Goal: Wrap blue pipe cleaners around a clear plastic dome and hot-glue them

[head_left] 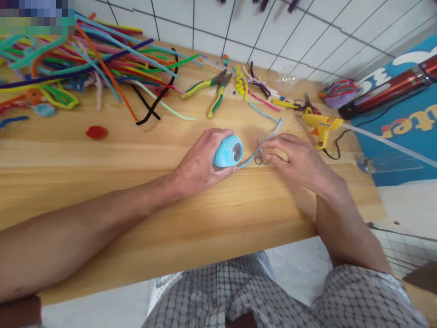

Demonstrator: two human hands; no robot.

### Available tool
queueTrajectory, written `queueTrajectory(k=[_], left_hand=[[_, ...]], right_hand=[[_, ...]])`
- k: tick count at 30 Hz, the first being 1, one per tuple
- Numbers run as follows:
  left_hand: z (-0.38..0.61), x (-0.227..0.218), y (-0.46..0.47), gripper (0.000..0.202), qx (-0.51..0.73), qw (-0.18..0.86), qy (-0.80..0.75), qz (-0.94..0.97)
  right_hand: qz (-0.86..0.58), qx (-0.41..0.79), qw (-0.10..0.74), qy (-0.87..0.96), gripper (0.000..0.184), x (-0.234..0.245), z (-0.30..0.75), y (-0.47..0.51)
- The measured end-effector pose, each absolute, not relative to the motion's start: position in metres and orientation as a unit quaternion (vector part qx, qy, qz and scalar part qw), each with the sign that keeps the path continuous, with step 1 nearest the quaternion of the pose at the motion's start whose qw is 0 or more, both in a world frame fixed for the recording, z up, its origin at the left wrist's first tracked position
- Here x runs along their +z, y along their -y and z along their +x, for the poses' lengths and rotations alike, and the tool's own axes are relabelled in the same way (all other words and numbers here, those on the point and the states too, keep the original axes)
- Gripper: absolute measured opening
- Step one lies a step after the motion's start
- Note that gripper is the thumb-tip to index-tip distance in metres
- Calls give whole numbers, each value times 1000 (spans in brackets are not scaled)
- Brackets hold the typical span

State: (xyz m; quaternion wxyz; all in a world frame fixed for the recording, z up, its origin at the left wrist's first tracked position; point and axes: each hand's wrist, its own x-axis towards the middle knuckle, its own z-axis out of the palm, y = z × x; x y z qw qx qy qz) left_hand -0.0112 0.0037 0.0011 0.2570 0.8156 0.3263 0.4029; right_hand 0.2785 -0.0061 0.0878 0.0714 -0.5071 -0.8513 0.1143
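Note:
My left hand (200,161) is wrapped round a small jar-like object covered in coiled light-blue pipe cleaner (228,152), lying on its side on the wooden table (102,155). A loose light-blue pipe cleaner tail (269,134) runs from it to the right. My right hand (297,159) rests on the table with its fingers closed on small metal scissors (261,157) that sit across that tail. The fingertips of my right hand are partly blurred.
A big heap of coloured pipe cleaners (85,59) covers the far left. Green-and-yellow pliers (215,89), a yellow glue gun (321,127) with its cord, a red pompom (96,132) and a red tube (389,91) on a blue mat lie about.

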Motion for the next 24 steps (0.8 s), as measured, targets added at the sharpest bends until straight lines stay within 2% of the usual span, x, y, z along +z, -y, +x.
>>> queueTrajectory(k=[8,11,14,19,24], left_hand=[[-9,-2,-5,77,424,259,-357,791],[-10,-3,-6,81,432,275,-372,775],[-11,-2,-5,83,427,287,-381,769],[-12,-1,-5,75,421,286,-342,790],[-11,-4,-5,76,412,275,-314,810]], right_hand=[[-379,180,21,908,15,72,245,-13],[-350,207,50,912,9,58,241,-13],[-340,254,77,902,15,60,242,-10],[-400,320,138,847,15,92,247,-3],[-437,306,216,818,15,115,230,-4]])
